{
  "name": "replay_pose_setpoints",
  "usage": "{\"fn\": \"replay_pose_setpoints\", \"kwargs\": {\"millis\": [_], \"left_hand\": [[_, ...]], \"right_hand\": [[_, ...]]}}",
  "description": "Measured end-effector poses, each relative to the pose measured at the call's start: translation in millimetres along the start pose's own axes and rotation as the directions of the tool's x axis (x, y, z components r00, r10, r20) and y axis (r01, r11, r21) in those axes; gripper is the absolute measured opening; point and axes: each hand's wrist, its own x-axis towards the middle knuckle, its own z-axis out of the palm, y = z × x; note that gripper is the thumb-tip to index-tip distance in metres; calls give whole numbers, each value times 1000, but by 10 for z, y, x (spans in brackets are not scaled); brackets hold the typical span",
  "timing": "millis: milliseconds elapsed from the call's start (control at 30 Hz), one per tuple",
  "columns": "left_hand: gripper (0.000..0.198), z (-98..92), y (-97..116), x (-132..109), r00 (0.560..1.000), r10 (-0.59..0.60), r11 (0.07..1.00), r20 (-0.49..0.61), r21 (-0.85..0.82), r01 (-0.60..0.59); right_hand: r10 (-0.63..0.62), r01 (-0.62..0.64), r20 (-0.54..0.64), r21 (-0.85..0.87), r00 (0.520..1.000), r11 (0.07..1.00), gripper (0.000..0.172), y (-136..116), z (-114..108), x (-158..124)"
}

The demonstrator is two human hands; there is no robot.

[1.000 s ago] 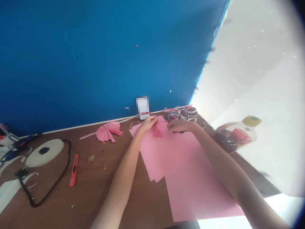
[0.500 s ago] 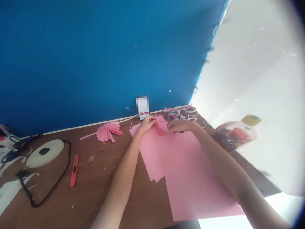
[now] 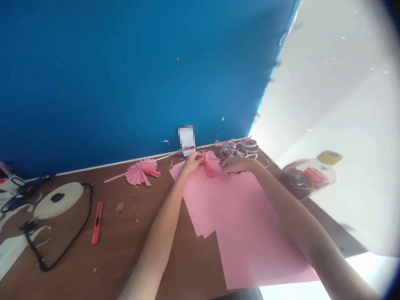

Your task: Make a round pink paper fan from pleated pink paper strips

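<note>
My left hand [image 3: 193, 161] is closed on the left edge of a pink pleated paper fan [image 3: 212, 163], its fingertips pinching the folds. The fan spreads out above a large pink paper sheet [image 3: 246, 233]. Just right of the fan is my right hand [image 3: 236, 165], fingers curled together; what they hold, if anything, is hidden. A small dark object shows under that hand, too small to name. Farther left on the table lies another pink pleated paper piece [image 3: 143, 171], opened into a near-round shape with a strip trailing from it.
A red box cutter [image 3: 97, 223] lies on the brown table [image 3: 125, 246] near a white round disc [image 3: 59, 201] and a black cable [image 3: 75, 241]. A phone [image 3: 187, 141] leans on the blue wall. Paper strips [image 3: 248, 146] lie behind my right hand; a clear yellow-capped container [image 3: 309, 175] is at right.
My right hand has shifted slightly right, away from the fan's edge. My left hand stays almost in place with the fan.
</note>
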Motion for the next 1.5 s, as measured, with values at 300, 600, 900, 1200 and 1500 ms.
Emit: {"fn": "replay_pose_setpoints", "kwargs": {"millis": [300,600,900,1200,1500], "left_hand": [[16,-6,148,-72,990,18,998,137,51,-25],[18,-54,165,-84,981,47,979,187,186,-82],[19,-43,210,-162,981,93,982,168,145,-118],[12,-33,47,-135,975,212,950,75,221,-223],[9,-18,84,-154,952,306,900,-35,336,-277]], "right_hand": [[4,-5,-9,-21,1000,1000,18,-1,12,1],[-69,-41,-544,-187,836,981,14,122,123,289],[-206,216,-681,-73,703,974,20,73,339,814],[-86,467,-912,123,401,876,20,139,563,1109],[-119,564,-868,203,482,801,28,231,655,1269]]}}
